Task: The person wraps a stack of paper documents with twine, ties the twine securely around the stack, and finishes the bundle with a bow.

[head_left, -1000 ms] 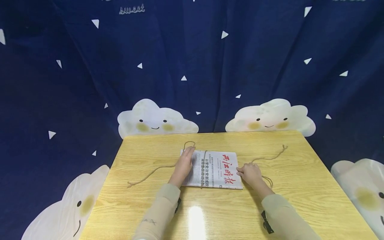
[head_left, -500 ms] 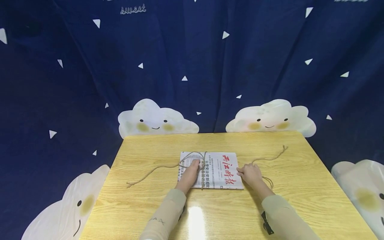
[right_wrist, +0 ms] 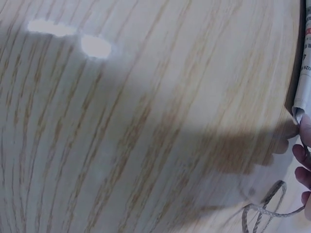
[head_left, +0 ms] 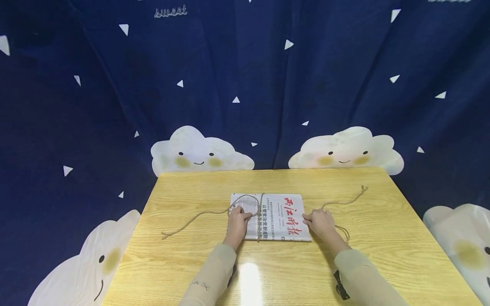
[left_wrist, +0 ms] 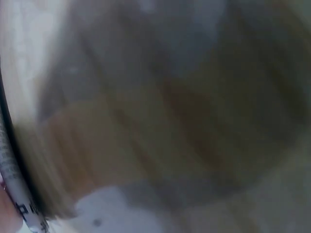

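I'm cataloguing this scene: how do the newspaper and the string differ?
The newspaper is white with red and black print; the string is plain brown. The newspaper is a folded, flat rectangle; the string is thin and curves, crossing the newspaper. Both touch the table.

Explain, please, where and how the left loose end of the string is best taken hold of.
I would pinch the left end of the string just before its tip, coming from above and the left. This part is thin and lies along the table, well apart from the newspaper, so that side looks free. The left hand is the nearer one.
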A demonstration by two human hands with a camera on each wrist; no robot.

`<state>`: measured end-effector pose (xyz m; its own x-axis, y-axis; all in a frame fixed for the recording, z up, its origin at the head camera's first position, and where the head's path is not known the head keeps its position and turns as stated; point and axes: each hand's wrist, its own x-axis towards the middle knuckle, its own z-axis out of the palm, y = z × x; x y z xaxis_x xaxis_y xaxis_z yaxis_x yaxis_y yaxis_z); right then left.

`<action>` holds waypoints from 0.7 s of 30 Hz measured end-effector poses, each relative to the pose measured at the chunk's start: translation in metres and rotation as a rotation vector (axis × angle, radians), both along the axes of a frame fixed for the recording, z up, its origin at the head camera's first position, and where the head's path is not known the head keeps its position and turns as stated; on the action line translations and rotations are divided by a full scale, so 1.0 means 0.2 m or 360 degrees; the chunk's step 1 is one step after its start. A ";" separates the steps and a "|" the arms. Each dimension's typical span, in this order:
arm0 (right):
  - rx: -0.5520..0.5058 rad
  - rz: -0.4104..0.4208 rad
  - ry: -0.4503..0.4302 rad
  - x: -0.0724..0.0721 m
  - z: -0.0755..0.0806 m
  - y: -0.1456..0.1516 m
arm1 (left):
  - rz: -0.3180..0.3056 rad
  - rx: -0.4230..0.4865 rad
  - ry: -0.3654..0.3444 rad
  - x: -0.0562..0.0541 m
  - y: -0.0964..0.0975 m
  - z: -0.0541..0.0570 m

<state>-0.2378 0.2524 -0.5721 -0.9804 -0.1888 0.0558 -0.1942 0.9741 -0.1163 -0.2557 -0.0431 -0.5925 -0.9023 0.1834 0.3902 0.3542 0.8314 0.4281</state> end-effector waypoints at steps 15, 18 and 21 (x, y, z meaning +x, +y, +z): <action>-0.0380 -0.0151 0.0259 -0.05 0.01 -0.17 | -0.0102 0.0091 0.0013 0.01 -0.09 -0.01; -0.0686 -0.0121 0.0243 -0.09 0.00 -0.26 | -0.0124 0.0089 0.0001 0.02 -0.10 -0.02; -0.0979 -0.0071 0.0092 -0.12 0.00 -0.37 | -0.0154 0.0105 -0.0016 0.02 -0.10 -0.02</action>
<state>-0.2621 0.1791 -0.5714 -0.9788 -0.0638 0.1947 -0.1775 0.7391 -0.6498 -0.2518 -0.0634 -0.5967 -0.8854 0.2443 0.3956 0.4271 0.7635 0.4845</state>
